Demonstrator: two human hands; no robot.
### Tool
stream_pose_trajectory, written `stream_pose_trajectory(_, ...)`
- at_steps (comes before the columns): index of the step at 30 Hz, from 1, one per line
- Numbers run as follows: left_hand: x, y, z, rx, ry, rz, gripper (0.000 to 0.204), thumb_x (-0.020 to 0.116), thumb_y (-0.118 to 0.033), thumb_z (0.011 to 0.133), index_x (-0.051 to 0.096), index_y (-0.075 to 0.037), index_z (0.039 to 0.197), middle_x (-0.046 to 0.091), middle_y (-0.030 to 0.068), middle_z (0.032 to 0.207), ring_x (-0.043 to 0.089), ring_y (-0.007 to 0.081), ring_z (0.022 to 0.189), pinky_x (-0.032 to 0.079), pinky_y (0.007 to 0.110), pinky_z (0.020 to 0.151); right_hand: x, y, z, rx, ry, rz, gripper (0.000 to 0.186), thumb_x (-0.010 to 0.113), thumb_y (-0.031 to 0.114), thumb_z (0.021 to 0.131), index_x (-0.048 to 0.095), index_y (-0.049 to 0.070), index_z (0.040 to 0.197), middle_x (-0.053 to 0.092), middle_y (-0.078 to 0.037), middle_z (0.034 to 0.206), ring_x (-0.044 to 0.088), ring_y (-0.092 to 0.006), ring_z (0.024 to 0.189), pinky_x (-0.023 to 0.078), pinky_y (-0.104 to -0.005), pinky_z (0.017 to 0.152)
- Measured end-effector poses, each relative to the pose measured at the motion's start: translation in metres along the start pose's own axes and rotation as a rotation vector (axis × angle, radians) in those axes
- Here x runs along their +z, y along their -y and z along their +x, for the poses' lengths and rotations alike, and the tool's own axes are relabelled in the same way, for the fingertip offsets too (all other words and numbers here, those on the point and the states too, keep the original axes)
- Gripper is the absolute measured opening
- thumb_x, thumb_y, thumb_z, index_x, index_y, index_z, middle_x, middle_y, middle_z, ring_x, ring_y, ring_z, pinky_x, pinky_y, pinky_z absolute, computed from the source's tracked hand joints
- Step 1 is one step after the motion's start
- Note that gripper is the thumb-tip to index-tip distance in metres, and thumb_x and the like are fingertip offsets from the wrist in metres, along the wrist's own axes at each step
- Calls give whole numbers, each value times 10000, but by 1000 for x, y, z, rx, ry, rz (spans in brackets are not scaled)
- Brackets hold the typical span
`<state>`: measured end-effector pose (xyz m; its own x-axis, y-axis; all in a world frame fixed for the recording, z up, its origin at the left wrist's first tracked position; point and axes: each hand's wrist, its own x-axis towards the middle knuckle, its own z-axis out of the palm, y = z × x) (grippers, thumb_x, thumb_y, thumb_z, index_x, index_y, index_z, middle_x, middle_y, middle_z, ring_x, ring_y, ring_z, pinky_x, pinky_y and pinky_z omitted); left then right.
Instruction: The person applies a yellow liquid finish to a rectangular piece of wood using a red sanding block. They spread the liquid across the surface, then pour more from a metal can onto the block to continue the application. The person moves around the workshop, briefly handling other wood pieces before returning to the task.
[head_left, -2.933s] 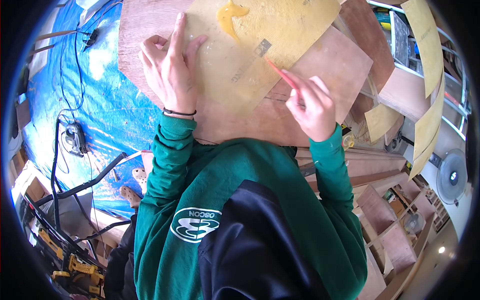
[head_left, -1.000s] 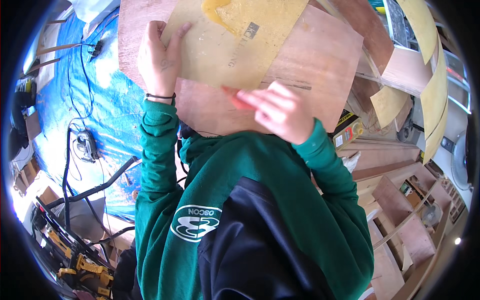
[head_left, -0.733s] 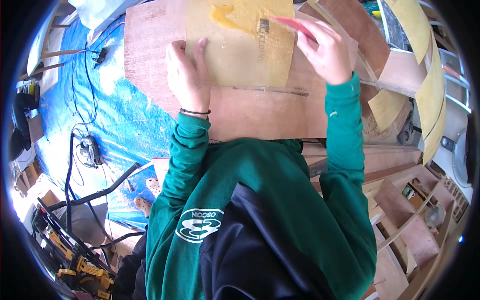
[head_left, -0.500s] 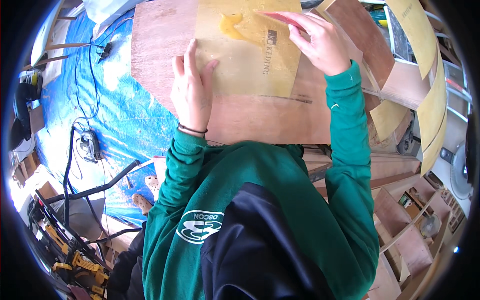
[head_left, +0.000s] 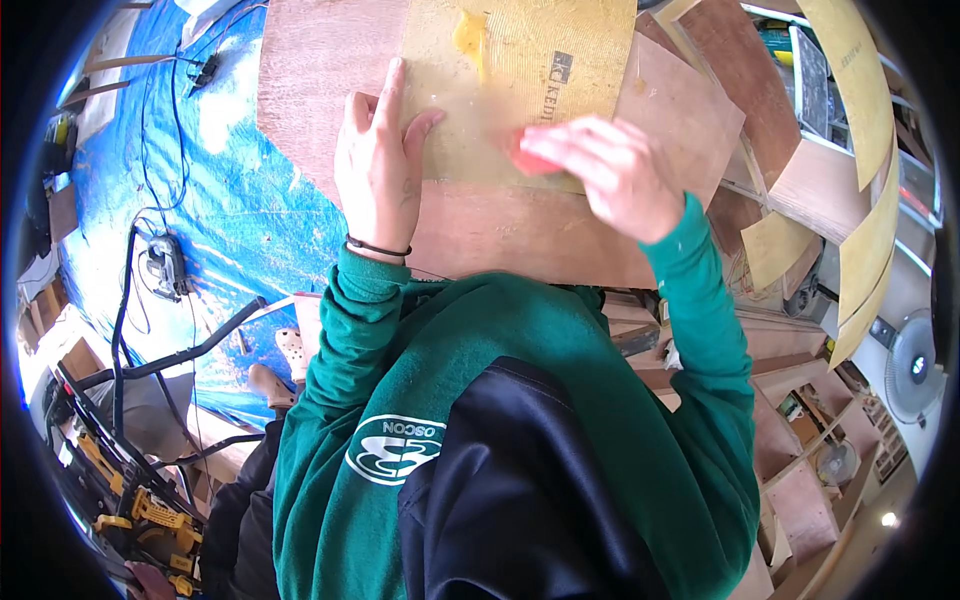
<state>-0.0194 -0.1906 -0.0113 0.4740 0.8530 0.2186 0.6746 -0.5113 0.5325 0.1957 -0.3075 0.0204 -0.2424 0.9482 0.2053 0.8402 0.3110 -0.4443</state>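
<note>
Head view, and from where I'm standing there's a jigsaw (head_left: 163,267) on the blue tarp (head_left: 265,210) way over left, then the left hand (head_left: 382,160), index finger stretched and thumb spread out, resting at the left edge of a yellow sheet (head_left: 525,85) on a wooden board (head_left: 510,230). Looks maybe partway along to me: a thick blob of yellow paste (head_left: 468,35) near the sheet's top isn't spread yet, while fine ridges show right of it. Further down, a red scraper (head_left: 535,157) is pinched in the right hand (head_left: 620,170), too blurry to tell if it's touching.
</note>
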Motion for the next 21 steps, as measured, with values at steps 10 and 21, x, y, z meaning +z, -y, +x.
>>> stream_pose_trajectory(10,0,-3,1,-45,28,14,526,706,-225,813,554,-67,1290,529,128,864,561,302,757,463,382,680,-3,-20,-10,85,-148,12,416,523,-64,725,691,117,1060,688,-68,1032,652,-226,898,558,-325,688)
stream_pose_trajectory(21,0,1,-2,-55,40,11,534,712,-225,807,552,-76,1296,522,135,862,556,312,744,461,393,679,24,26,-61,195,-161,-297,441,563,-20,728,686,155,1114,676,-21,1115,650,-183,1020,554,-277,753)
